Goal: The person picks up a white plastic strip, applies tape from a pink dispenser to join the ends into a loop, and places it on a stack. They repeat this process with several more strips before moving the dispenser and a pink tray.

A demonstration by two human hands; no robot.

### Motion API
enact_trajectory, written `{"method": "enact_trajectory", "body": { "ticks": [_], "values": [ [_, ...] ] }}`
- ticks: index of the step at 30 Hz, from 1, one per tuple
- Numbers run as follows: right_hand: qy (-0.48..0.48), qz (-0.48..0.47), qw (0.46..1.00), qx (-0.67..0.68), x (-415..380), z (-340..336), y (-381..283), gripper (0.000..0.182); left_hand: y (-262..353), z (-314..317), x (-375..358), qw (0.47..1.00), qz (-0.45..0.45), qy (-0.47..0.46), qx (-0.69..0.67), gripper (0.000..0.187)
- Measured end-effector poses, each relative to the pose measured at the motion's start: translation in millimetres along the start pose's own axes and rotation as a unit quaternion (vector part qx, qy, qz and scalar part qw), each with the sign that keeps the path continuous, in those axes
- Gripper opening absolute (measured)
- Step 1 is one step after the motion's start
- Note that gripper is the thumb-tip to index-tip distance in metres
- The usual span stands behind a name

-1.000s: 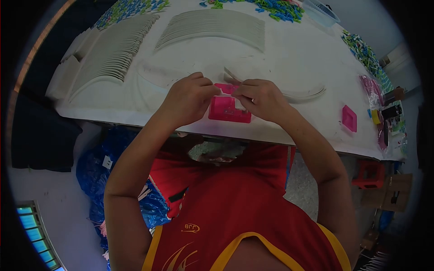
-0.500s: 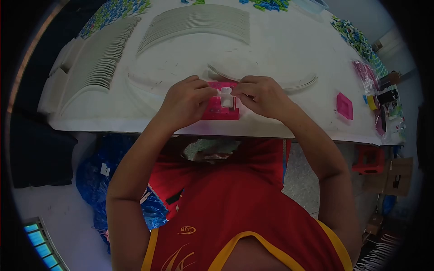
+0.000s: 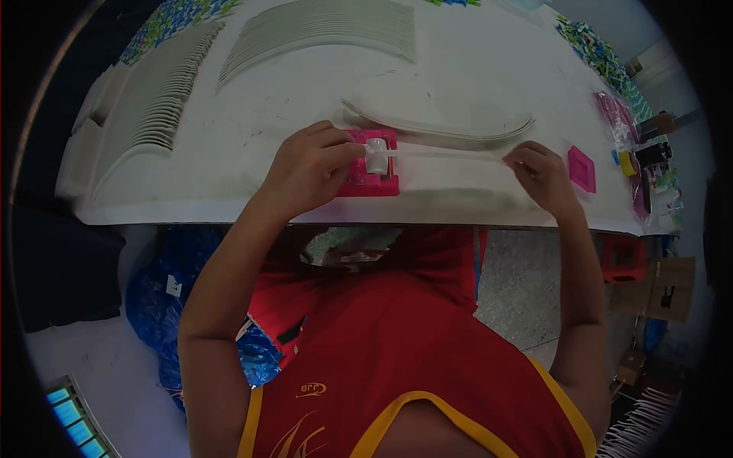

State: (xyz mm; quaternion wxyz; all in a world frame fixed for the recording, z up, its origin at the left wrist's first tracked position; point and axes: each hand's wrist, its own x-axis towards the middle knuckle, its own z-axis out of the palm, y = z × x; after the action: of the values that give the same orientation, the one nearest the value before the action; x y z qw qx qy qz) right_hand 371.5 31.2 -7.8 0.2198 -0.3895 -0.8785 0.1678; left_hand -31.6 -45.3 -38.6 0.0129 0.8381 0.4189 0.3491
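A pink tape dispenser (image 3: 372, 185) with a white roll (image 3: 376, 162) in it sits on the table in front of me. A thin, whitish translucent strip of tape (image 3: 450, 154) stretches from the roll to the right. My left hand (image 3: 314, 166) is closed at the roll's left side, fingertips pinching the strip's left end. Away to the right, my right hand (image 3: 540, 174) pinches the other end of the strip between thumb and fingers. Just behind the strip lie a few curved off-white strips (image 3: 450, 136), touched by neither hand.
Stacks of curved off-white strips stand at the left (image 3: 156, 122) and the back (image 3: 321, 34). Piles of small green and blue pieces (image 3: 599, 61) line the table's far edges. A pink square tray (image 3: 582, 169) and a yellow tape roll (image 3: 627, 163) lie at the right.
My right hand has moved from beside the roll far to the right, drawing the tape strip out straight. My left hand stays by the roll. The view has shifted slightly.
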Motion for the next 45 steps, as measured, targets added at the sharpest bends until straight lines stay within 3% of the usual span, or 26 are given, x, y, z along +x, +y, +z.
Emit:
{"method": "enact_trajectory", "body": {
  "ticks": [7, 26, 28, 32, 35, 36, 37, 38, 40, 41, 43, 44, 45],
  "values": [
    [0.069, 0.119, 0.985, -0.103, -71, -65, 75, 0.015, -1, 3, 3, 1.000, 0.006, -0.005, -0.014, 0.023],
    [0.108, 0.113, 0.978, -0.136, -97, -89, 108, 0.012, 3, 7, 19, 0.999, 0.032, -0.010, -0.023, 0.021],
    [0.111, 0.150, 0.971, -0.151, -100, -99, 110, 0.011, 7, 14, 26, 0.998, 0.047, 0.003, -0.031, 0.021],
    [0.144, 0.121, 0.964, -0.185, -107, -123, 119, 0.010, 16, 26, 42, 0.998, 0.053, -0.012, -0.021, 0.021],
    [0.132, 0.146, 0.962, -0.189, -116, -141, 134, 0.008, 21, 18, 55, 0.992, 0.007, -0.028, -0.125, 0.014],
    [0.111, 0.161, 0.969, -0.148, -115, -143, 135, 0.008, 23, 9, 58, 0.950, -0.135, -0.060, -0.275, 0.009],
    [0.089, 0.174, 0.975, -0.105, -115, -144, 136, 0.008, 23, 2, 59, 0.865, -0.270, -0.089, -0.413, 0.006],
    [0.093, 0.168, 0.976, -0.105, -113, -141, 137, 0.008, 17, -1, 59, 0.868, -0.268, -0.084, -0.409, 0.006],
    [0.040, 0.206, 0.975, 0.068, -104, -128, 135, 0.009, -4, -8, 54, 0.704, -0.308, -0.030, -0.639, 0.009],
    [0.044, 0.195, 0.977, 0.071, -99, -119, 131, 0.009, -13, -13, 48, 0.712, -0.305, -0.024, -0.632, 0.009],
    [0.029, 0.255, 0.904, 0.341, -84, -92, 117, 0.012, -30, -21, 36, 0.589, -0.301, 0.016, -0.750, 0.016],
    [0.032, 0.217, 0.873, 0.437, -79, -70, 124, 0.013, -35, -23, 31, 0.597, -0.298, 0.022, -0.745, 0.016],
    [0.031, 0.207, 0.874, 0.438, -64, -55, 113, 0.013, -37, -24, 25, 0.580, -0.304, 0.041, -0.755, 0.016]
  ]
}}
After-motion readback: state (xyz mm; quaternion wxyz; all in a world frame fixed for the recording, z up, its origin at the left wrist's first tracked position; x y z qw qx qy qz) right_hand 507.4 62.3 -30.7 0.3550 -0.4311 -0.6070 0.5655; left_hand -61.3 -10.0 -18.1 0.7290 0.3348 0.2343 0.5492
